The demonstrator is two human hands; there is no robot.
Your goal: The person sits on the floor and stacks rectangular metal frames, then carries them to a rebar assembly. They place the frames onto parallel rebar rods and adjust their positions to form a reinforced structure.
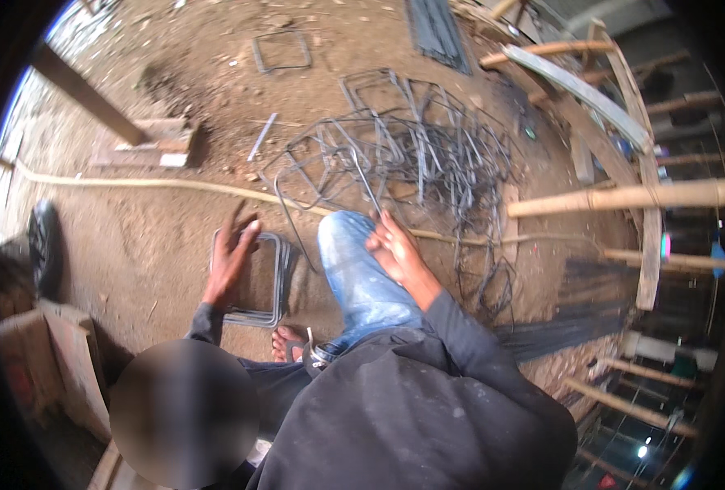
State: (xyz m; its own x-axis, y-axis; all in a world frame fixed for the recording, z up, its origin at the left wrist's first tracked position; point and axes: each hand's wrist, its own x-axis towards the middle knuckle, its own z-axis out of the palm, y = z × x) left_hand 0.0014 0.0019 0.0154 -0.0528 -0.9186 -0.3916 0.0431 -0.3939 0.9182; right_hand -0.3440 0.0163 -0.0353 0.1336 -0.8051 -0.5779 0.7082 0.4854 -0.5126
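Observation:
My left hand (233,255) is open, its fingers apart, above a neat stack of square steel rebar frames (279,278) on the dirt floor. The stack lies just left of my bent knee in blue jeans (350,253). Beside that knee, my right hand (397,249) pinches the near end of a thin steel bar (364,175). This bar slants forward over a tangled heap of bent rebar frames (428,147). How far it continues among the heap I cannot tell.
A long bamboo pole (166,186) crosses the ground ahead. One single square frame (282,51) lies farther off. A wooden post (89,94) stands at left near a black shoe (44,249). Dark straight rods (575,310) and a bamboo structure (624,198) are at right.

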